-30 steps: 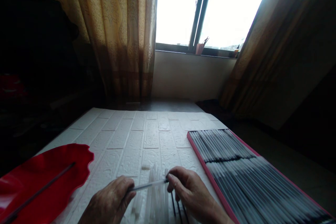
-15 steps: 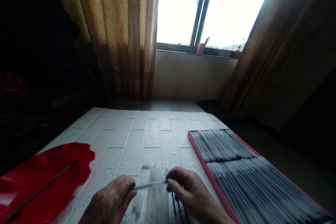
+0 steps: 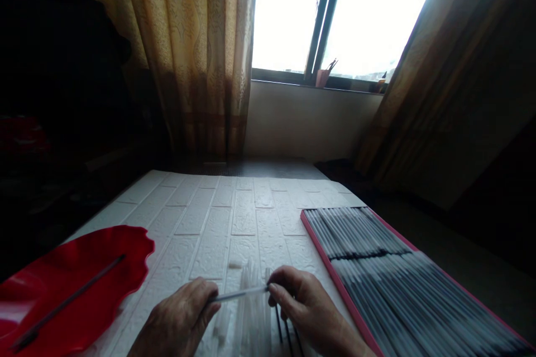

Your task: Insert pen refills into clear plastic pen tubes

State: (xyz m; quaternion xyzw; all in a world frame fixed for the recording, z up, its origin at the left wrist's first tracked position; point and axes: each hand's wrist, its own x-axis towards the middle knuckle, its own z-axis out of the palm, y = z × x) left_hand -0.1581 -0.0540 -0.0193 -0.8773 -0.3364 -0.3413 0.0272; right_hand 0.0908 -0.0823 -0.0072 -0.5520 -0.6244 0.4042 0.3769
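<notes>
A slim, translucent grey pen (image 3: 238, 294) is stretched level between my two hands. My left hand (image 3: 180, 312) grips its left end between thumb and fingers. The other end is pinched by the thumb and forefinger of my right hand (image 3: 304, 301). Below the pen lies a blurred bundle of clear plastic tubes (image 3: 250, 323). Several thin dark rods (image 3: 279, 323) show under my right hand, partly hidden by it; I cannot tell whether its fingers hold them. Both pen ends are covered by my fingertips.
On the right lies a red-edged tray (image 3: 320, 248) packed with rows of grey pens (image 3: 402, 284). A red scalloped dish (image 3: 129, 273) with one dark stick (image 3: 79, 295) stands at left. Small pale pieces (image 3: 234, 265) lie on the white brick-patterned table cover (image 3: 243, 217).
The view has shifted slightly. Both hands keep the same hold on the pen, with no clear movement.
</notes>
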